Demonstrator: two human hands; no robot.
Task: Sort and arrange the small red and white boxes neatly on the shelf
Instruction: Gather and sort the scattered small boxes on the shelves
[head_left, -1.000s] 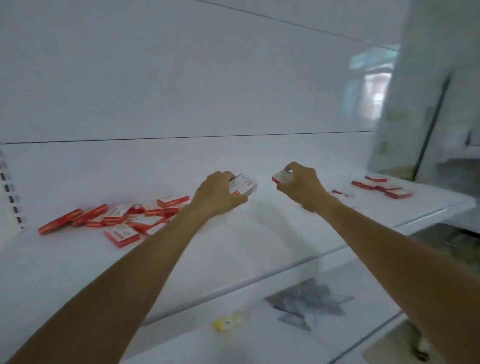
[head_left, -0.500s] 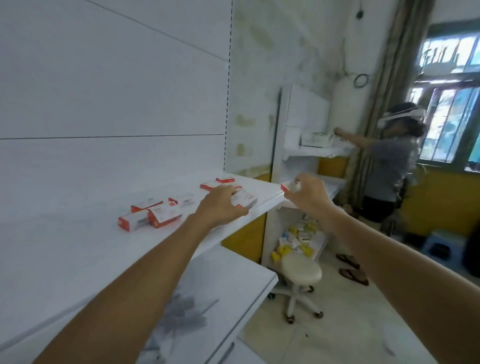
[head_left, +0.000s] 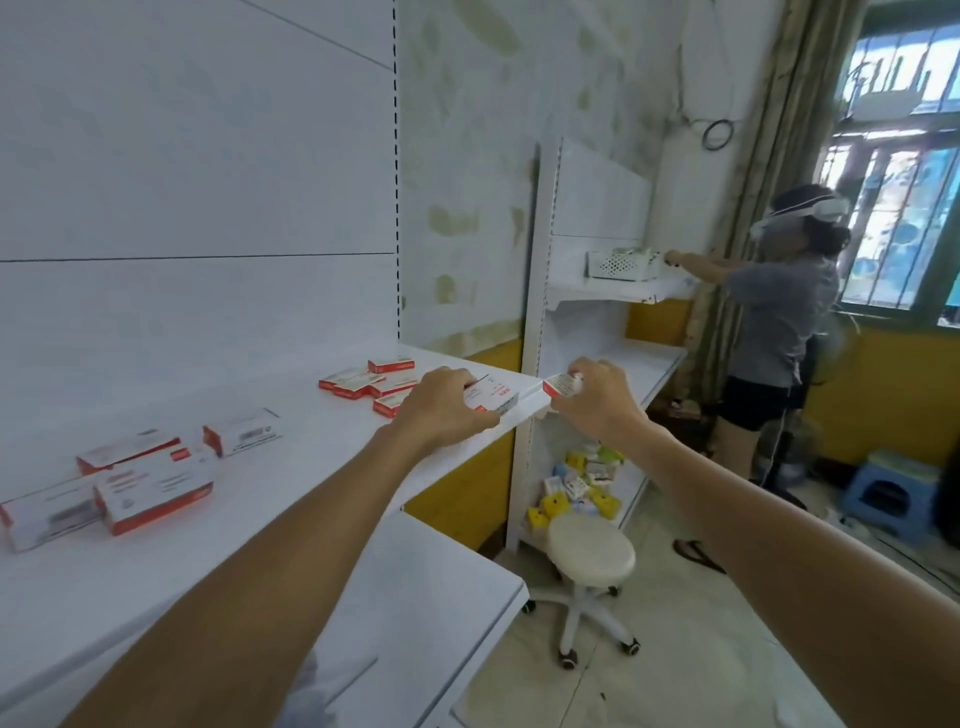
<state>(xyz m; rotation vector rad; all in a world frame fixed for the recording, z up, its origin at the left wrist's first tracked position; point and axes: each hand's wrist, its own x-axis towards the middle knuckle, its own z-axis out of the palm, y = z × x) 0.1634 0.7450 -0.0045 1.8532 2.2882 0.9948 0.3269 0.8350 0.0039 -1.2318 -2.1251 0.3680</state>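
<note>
My left hand (head_left: 441, 408) grips a red and white box (head_left: 493, 397) at the right end of the white shelf (head_left: 291, 457). Just past the shelf's end, my right hand (head_left: 597, 400) holds another small red and white box (head_left: 562, 385). Several such boxes lie in a cluster (head_left: 371, 384) behind my left hand. More of them lie on the shelf's left part: a single box (head_left: 244, 431) and a loose group (head_left: 114, 483).
A lower white shelf (head_left: 415, 613) juts out beneath. To the right stand a second white shelf unit (head_left: 592, 332) with a basket (head_left: 621, 265) and coloured packets (head_left: 576, 483), a white wheeled stool (head_left: 592, 551), a person (head_left: 779, 322) and a blue step stool (head_left: 888, 493).
The view has swung right along the shelf to its right end. Both hands still hold their boxes, now over the shelf's end; the room and another person have come into view.
</note>
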